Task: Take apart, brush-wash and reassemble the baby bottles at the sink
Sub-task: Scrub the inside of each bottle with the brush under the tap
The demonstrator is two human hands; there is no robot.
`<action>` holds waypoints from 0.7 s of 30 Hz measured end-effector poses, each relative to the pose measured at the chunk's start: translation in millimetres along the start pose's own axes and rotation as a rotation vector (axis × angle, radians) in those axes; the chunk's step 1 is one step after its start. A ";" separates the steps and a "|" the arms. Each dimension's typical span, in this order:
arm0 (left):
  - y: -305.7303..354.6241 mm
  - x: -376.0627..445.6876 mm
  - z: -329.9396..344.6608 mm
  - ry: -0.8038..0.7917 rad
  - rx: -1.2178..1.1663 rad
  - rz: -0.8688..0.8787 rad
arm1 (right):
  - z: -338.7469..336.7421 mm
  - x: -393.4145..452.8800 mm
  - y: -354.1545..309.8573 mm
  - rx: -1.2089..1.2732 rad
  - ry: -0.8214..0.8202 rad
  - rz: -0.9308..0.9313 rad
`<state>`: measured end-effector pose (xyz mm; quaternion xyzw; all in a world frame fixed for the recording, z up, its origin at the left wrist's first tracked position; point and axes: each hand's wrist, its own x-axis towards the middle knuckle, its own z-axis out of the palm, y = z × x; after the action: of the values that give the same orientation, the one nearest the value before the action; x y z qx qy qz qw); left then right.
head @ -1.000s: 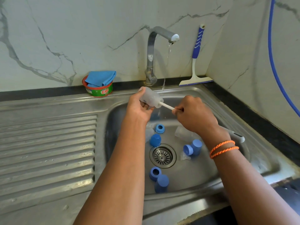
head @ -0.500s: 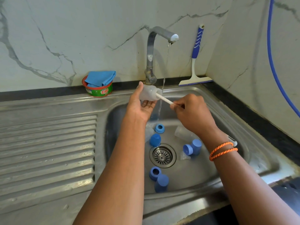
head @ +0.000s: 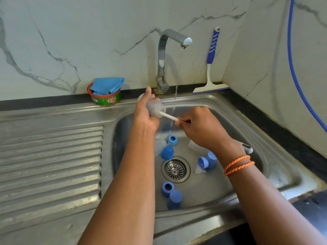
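at the near edge of the sink [head: 203,225], a blue cap [head: 174,199] and a blue ring [head: 167,188] are seen lying together, touching. they seem to have been dropped there to wait for washing. in the middle of the sink floor the drain [head: 175,169] is found. just right of it, two more blue parts [head: 207,160] are lying side by side, with a small clear teat [head: 200,170] beside them. on the far side of the drain another blue cap [head: 167,152] and a light blue ring [head: 172,140] are lying, and a clear bottle [head: 194,145] is partly hidden under the right arm.

above these, a see-through bottle [head: 155,106] is held in the left hand [head: 146,115], with the fingers curled round it. it is tipped on its side with the mouth toward the right, likely so the brush can go in. the white brush handle [head: 169,116] is pinched by the right hand [head: 200,128], and the brush head is inside the bottle. two orange bands [head: 238,165] are worn on the right wrist. the bottle is kept just left of the thin water stream [head: 177,76] from the tap [head: 164,55].

at the far edge of the sink a green and red tub [head: 106,99] is set, with "exo" written on it, and a blue cloth [head: 108,84] is stuffed in its top. in the far right corner a blue and white wiper [head: 211,68] is leaned on the wall, and a blue hose [head: 293,68] is hung there.
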<state>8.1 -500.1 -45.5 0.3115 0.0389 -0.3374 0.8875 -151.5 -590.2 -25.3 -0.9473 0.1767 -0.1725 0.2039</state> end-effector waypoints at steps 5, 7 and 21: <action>0.8 -4.6 -2.2 0.083 -0.022 0.003 | 7.2 -1.9 -2.5 0.005 0.128 0.031; -1.0 -4.8 -2.2 0.083 -0.048 -0.006 | 9.1 -0.1 -0.5 -0.034 0.169 0.091; -0.9 0.8 -2.7 -0.006 -0.009 -0.064 | 8.4 -0.7 3.3 0.138 -0.017 0.091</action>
<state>8.5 -499.6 -48.4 0.3048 0.0476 -0.3663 0.8779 -149.7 -590.0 -34.1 -0.9235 0.2054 -0.1666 0.2779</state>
